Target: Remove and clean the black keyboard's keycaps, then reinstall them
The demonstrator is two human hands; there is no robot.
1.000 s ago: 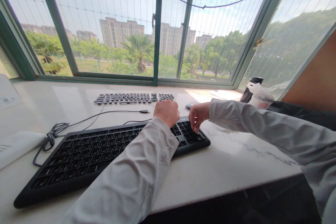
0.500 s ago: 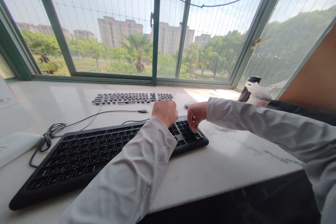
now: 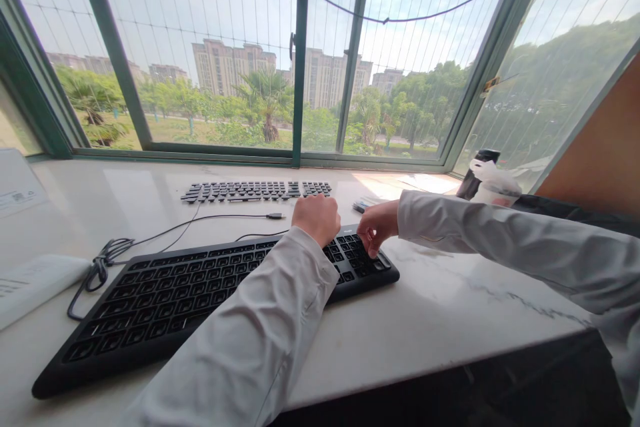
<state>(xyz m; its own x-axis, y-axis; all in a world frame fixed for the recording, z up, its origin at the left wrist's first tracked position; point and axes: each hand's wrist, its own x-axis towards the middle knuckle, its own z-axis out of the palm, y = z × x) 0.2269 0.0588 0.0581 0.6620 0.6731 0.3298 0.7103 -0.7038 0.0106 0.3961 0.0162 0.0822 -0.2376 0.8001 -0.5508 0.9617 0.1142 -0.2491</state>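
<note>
A black keyboard [image 3: 165, 297] with its keycaps off lies slantwise across the white marble-patterned counter, bare key sockets showing. My left hand [image 3: 316, 219] is curled into a fist over the top edge of the keyboard, left of the number pad. Its fingertips face away, so what they hold, if anything, is hidden. Over the number pad, my right hand [image 3: 379, 225] points down with thumb and fingers pinched together at the sockets. Anything between those fingertips is too small to make out. Loose dark keycaps [image 3: 240, 191] stand in rows behind the keyboard.
A cable with a USB plug [image 3: 275, 216] runs to a coiled bundle [image 3: 107, 257] at the left. White packaging [image 3: 40, 287] lies beside it. A small dark item [image 3: 361, 205] sits behind my right hand. At the right back stand a black cylinder [image 3: 476, 173] and a plastic-wrapped cup [image 3: 495, 192].
The whole view has shifted slightly right and down. Both hands stay at nearly the same places on the keyboard, the right one still pinched at the number pad.
</note>
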